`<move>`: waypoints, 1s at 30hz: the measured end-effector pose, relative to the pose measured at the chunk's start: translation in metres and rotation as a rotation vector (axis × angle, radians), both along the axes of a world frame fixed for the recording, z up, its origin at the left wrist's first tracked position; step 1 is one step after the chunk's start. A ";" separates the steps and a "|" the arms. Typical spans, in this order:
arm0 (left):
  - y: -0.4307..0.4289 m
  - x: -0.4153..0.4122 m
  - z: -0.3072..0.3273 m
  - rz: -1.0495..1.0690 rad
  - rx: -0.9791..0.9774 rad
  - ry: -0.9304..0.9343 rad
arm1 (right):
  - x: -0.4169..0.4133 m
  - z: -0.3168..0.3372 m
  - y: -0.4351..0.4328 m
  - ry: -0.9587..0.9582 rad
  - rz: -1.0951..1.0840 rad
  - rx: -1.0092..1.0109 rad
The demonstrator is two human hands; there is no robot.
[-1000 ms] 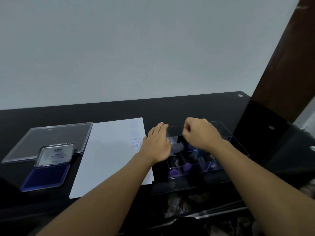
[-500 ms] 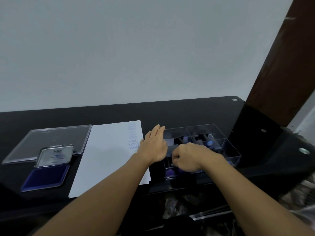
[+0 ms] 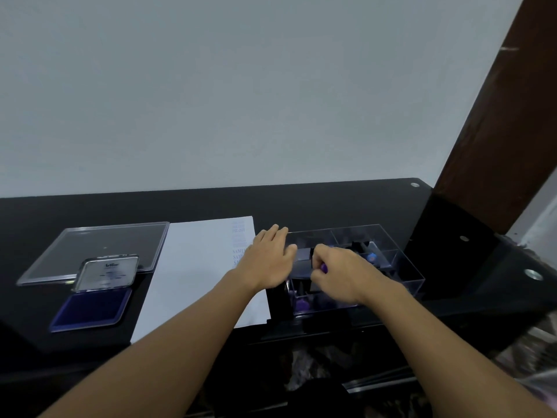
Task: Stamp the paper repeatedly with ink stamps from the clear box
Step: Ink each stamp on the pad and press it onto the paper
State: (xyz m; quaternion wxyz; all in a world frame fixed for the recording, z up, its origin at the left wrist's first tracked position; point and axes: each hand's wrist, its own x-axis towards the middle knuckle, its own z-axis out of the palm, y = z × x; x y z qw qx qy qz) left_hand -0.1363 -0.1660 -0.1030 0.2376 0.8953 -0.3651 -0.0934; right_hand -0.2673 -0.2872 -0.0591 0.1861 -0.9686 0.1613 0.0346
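Note:
A clear compartmented box sits on the black table, right of a white paper that bears blue stamped words near its top right corner. Several purple-handled stamps lie inside the box. My right hand is over the box's near left compartments, its fingers curled round a purple-handled stamp. My left hand rests flat with straight fingers against the box's left side, over the paper's right edge. An open blue ink pad with its lid raised lies at the left.
The box's clear lid lies flat behind the ink pad at the far left. The black glass table meets a white wall behind. A dark wooden post rises at the right. Clutter shows below the table's front edge.
My right hand has dropped from the box's far side to its near left compartments and has closed round a purple stamp. My left hand has stayed at the box's left side.

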 end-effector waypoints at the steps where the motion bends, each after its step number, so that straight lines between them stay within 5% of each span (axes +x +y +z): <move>1: 0.006 -0.003 0.004 0.001 -0.002 -0.011 | -0.002 0.002 0.002 -0.024 -0.011 0.017; 14: 0.133 -0.003 0.043 0.155 -0.020 -0.086 | 0.021 0.042 0.077 -0.249 -0.012 0.015; 30: 0.325 0.030 0.021 0.538 -0.081 -0.071 | 0.105 0.017 0.226 -0.247 0.277 0.113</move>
